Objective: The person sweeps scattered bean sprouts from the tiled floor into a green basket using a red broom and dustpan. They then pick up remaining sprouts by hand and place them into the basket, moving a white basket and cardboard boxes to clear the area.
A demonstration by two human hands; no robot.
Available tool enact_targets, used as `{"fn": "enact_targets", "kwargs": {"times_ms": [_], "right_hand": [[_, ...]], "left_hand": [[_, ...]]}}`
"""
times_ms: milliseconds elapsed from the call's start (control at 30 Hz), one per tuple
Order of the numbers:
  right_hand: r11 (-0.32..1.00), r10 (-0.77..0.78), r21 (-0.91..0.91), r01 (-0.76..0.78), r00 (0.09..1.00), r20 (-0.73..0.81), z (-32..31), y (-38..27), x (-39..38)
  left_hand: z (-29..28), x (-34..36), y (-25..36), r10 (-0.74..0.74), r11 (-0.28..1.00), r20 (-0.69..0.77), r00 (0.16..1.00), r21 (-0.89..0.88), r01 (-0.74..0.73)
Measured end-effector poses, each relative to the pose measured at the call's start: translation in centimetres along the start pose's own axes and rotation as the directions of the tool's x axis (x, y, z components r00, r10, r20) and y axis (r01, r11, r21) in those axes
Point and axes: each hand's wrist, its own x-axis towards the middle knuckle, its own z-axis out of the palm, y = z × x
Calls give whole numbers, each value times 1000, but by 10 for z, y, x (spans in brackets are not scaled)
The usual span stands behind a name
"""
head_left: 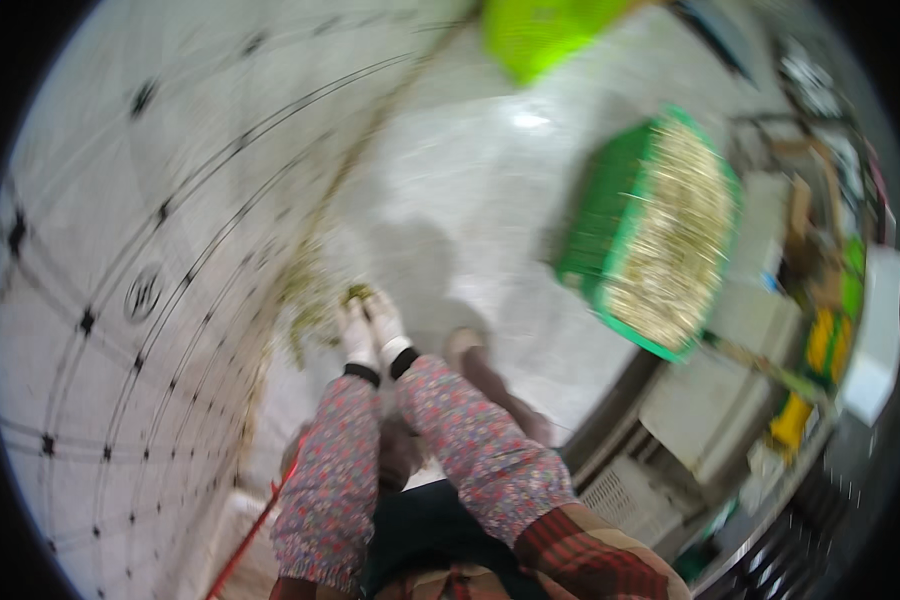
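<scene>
My left hand (355,330) and my right hand (384,318), both in white gloves, are side by side in front of me. Their fingers close together on a small clump of green plant bits (357,292), though blur hides the exact grip. Loose green plant scraps (305,300) lie scattered on the floor just left of my hands, along the foot of the tiled wall. Floral sleeves with black cuffs cover my forearms.
A green crate (598,200) heaped with pale, straw-like stalks (675,240) stands at right. At the top is a bright yellow-green basket (550,35). Shelving with boxes (695,415) lines the far right. The patterned wall (120,250) rises on the left, and a red stick (255,535) leans low left.
</scene>
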Motion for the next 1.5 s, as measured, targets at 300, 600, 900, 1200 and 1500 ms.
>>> {"fn": "enact_targets", "kwargs": {"times_ms": [300,600,900,1200,1500], "right_hand": [[888,-321,150,434,821,-472,-245,-284,-122],[743,-433,209,636,695,-574,-471,-476,-124],[869,-149,164,467,563,-813,-497,-396,-203],[898,-407,-84,432,743,-531,-421,-400,-193],[192,465,981,6,880,-96,-359,-252,-270]], "left_hand": [[260,-256,64,-5,986,633,774,-126,109],[493,-397,143,-77,946,960,271,156,-283],[444,-416,98,-360,776,631,688,612,-155],[428,-393,67,-476,879,791,385,443,176],[503,-609,287,539,515,840,-66,-390,-763]]}}
